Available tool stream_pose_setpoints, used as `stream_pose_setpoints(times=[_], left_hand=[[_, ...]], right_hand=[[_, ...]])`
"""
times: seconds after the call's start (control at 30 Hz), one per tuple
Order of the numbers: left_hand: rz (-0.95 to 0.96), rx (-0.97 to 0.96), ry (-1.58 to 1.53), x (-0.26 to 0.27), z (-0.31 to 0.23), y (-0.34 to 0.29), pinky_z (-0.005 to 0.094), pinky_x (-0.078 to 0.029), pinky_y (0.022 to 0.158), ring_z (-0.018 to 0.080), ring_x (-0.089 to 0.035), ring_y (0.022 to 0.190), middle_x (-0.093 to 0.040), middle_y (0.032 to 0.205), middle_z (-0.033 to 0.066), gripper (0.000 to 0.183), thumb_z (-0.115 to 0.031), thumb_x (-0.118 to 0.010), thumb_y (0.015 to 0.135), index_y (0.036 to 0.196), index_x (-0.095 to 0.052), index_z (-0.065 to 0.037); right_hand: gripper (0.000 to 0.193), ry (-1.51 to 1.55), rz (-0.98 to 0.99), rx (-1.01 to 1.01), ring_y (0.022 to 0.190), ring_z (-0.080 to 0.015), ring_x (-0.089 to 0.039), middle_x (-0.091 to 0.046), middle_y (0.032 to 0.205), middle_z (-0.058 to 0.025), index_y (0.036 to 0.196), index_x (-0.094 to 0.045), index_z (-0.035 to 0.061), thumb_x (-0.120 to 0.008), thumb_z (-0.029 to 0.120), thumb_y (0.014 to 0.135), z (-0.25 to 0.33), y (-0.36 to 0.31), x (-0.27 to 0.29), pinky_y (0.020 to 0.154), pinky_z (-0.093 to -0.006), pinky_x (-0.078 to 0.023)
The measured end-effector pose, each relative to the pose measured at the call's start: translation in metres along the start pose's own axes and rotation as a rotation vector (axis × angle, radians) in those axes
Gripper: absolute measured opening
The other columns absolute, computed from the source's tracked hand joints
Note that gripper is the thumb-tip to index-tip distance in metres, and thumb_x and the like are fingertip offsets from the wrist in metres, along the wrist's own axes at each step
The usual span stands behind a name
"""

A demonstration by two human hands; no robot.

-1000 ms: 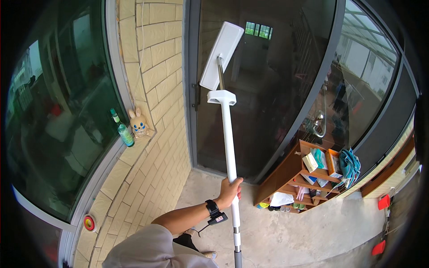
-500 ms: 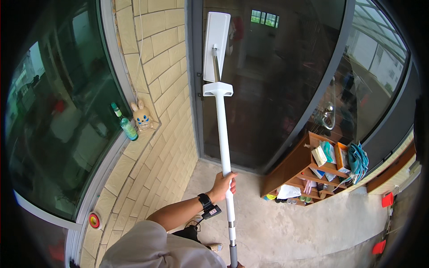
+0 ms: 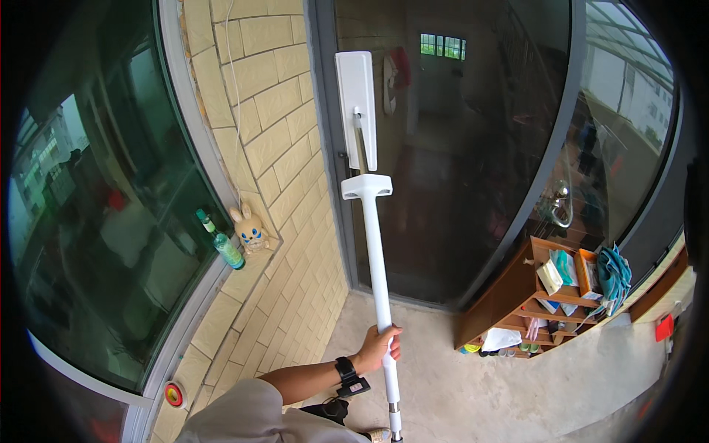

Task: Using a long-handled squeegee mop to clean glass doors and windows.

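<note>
A white flat mop (image 3: 377, 258) with a long pole runs up the middle of the view. My left hand (image 3: 378, 348) is closed round the lower part of its white pole, fingers wrapped and thumb upward. At the top, the rectangular mop head (image 3: 360, 81) stands upright in front of the dark glass door (image 3: 458, 170), beside the door's left frame; whether it touches the glass I cannot tell. A slotted white collar (image 3: 367, 186) sits on the pole just under the head. The pole's grey lower end leaves the bottom edge, and my right hand is out of view.
To the left, a green bottle (image 3: 225, 247) and a rabbit figurine (image 3: 249, 230) stand on the tiled window ledge, with a roll of red tape (image 3: 175, 395) nearer me. A wooden shelf (image 3: 491, 299) holding boxes and cloths stands right of the door. Farther right is a red object (image 3: 665, 327).
The whole view has shifted, so the surroundings sit lower in it. The mop head now overlaps the door's left frame more. My right hand, glimpsed at the pole's bottom before, has left view.
</note>
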State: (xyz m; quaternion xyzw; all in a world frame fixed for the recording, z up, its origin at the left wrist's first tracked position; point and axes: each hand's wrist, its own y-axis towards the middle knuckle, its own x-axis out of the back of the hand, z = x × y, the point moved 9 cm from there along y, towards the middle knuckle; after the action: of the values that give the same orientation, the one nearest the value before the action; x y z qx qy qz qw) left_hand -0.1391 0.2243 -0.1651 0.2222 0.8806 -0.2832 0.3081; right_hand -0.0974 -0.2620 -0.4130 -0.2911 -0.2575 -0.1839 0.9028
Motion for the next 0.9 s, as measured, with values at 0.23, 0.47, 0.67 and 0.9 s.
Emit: stream_pose_setpoints(times=[0.23,0.47,0.67,0.9], left_hand=[[-0.044,0.003,0.048,0.002,-0.01,0.007,0.0348,-0.042,0.042,0.0162,-0.046,0.045,-0.048,0.06,0.0037,0.018,-0.015,-0.065,0.092,0.084,-0.051,-0.007],[-0.071,-0.032,0.064,0.002,-0.014,0.005,0.0352,-0.041,0.041,0.0182,-0.047,0.043,-0.048,0.058,0.0051,0.02,-0.014,-0.065,0.091,0.082,-0.051,-0.005],[-0.072,-0.053,0.073,-0.012,-0.035,0.004,0.0338,-0.041,0.041,0.0171,-0.047,0.042,-0.047,0.057,0.0047,0.021,-0.015,-0.065,0.092,0.08,-0.05,-0.005],[-0.013,-0.115,0.102,-0.058,-0.097,0.003,0.0321,-0.041,0.04,0.015,-0.047,0.043,-0.046,0.056,0.003,0.023,-0.017,-0.064,0.094,0.079,-0.048,-0.007]], right_hand=[[0.048,-0.089,-0.04,0.07,0.055,-0.034,-0.066,-0.068,0.068,-0.0202,0.126,-0.062,0.0026,-0.069,0.028,0.087,-0.02,0.007,-0.022,0.05,-0.0462,-0.05],[0.048,-0.048,-0.019,-0.044,0.057,-0.034,-0.066,-0.068,0.07,-0.0207,0.128,-0.061,0.0032,-0.069,0.028,0.087,-0.011,0.007,-0.015,0.051,-0.0461,-0.05],[0.046,-0.129,-0.003,-0.074,0.059,-0.0347,-0.067,-0.069,0.072,-0.0215,0.128,-0.06,0.0033,-0.068,0.026,0.088,0.004,0.006,-0.013,0.053,-0.0462,-0.05],[0.046,-0.047,-0.02,-0.013,0.065,-0.036,-0.07,-0.069,0.075,-0.0234,0.131,-0.06,0.0057,-0.068,0.023,0.089,0.087,0.049,0.019,0.055,-0.0465,-0.051]])
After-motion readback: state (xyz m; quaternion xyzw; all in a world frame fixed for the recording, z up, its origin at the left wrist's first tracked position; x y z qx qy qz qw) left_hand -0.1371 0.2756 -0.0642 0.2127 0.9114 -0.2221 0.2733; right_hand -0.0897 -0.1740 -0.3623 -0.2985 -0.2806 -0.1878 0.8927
